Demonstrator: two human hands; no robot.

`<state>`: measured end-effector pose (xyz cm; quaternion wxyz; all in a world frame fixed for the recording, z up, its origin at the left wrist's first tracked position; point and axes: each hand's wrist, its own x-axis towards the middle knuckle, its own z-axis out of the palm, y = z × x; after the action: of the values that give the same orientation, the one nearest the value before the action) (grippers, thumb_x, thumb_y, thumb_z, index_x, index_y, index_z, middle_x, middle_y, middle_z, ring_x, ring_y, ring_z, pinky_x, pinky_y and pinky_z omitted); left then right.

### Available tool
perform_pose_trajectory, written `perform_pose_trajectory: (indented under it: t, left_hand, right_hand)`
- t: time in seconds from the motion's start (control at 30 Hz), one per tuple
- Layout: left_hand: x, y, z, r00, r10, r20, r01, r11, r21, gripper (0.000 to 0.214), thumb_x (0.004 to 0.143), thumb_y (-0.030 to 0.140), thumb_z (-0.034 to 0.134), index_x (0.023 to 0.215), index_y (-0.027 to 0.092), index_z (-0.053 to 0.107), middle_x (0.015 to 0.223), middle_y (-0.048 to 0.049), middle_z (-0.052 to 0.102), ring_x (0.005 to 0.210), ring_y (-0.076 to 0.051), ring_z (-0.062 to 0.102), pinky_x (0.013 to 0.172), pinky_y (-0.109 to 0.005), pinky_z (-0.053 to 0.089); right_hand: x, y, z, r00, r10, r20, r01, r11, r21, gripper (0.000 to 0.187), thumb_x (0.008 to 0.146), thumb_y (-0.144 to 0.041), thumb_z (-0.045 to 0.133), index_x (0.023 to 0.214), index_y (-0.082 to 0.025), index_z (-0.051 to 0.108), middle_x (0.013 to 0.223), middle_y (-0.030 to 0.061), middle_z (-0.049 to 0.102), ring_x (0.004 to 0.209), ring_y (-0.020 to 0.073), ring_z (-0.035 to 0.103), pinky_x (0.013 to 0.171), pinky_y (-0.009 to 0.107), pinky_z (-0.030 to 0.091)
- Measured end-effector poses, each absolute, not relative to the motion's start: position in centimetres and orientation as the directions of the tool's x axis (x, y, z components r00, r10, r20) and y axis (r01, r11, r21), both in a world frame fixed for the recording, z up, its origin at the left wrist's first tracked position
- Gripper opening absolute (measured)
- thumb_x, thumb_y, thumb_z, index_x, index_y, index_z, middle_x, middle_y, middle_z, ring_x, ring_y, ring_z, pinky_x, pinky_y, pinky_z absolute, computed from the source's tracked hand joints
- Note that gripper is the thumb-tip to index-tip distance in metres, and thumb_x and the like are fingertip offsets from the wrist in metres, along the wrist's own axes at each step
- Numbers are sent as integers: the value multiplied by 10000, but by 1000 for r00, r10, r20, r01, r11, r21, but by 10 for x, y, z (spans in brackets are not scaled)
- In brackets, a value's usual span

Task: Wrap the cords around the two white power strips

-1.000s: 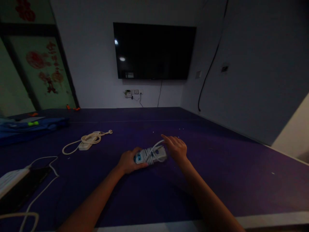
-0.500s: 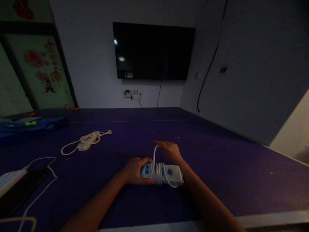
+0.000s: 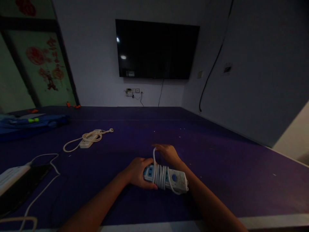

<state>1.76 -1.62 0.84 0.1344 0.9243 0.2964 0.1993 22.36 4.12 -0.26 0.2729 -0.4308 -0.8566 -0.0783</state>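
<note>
A white power strip [image 3: 178,180] with blue socket faces is held a little above the purple surface, tilted down to the right. My left hand [image 3: 140,174] wraps around its left end, thumb and fingers on opposite sides. Several turns of white cord [image 3: 160,176] circle the strip's middle, and one loop runs along its lower right edge. Just beyond the strip, my right hand [image 3: 168,154] is closed on the cord, which rises from the coils to its fingertips. The cord's far end is hidden behind that hand.
Another power strip [image 3: 86,143] lies at left with its cord looped on top. Nearer, a white strip [image 3: 12,177] sits beside a dark flat object [image 3: 27,185]. Blue cloth [image 3: 45,122] lies at far left. A television [image 3: 156,50] hangs on the wall.
My right hand has drawn the cord slightly toward the left and nearer to me. The power strip sits a little lower and further right in view, as the camera has shifted.
</note>
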Motion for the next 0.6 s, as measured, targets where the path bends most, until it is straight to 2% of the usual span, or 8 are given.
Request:
perform_pose_trajectory:
  t: [0.2, 0.43, 0.6]
  left_hand:
    - [16, -11, -2, 675, 660, 329, 479, -732, 485, 985, 571, 597, 683, 1334, 164, 235, 925, -62, 685, 762, -228, 644, 648, -291, 431]
    - [18, -10, -1, 693, 652, 308, 488, -739, 464, 1217, 610, 523, 691, 1436, 166, -130, 780, 16, 656, 620, -185, 604, 552, -253, 372]
    - [23, -16, 0, 714, 613, 338, 478, -779, 405, 1258, 599, 482, 706, 1425, 168, -189, 786, 27, 655, 616, -178, 599, 565, -257, 388]
  right_hand:
    - [221, 43, -5, -361, 693, 624, 792, 581, -187, 293, 870, -148, 481, 1090, -244, 648, 1005, 40, 715, 824, 149, 683, 709, 235, 503]
    - [219, 43, -8, -250, 664, 704, 754, 590, -289, 291, 876, -159, 450, 1070, -209, 662, 1025, 58, 710, 836, 155, 685, 741, 253, 524]
    - [214, 41, -10, -282, 695, 661, 776, 570, -269, 294, 871, -163, 462, 1080, -229, 659, 1015, 52, 713, 836, 164, 688, 730, 259, 525]
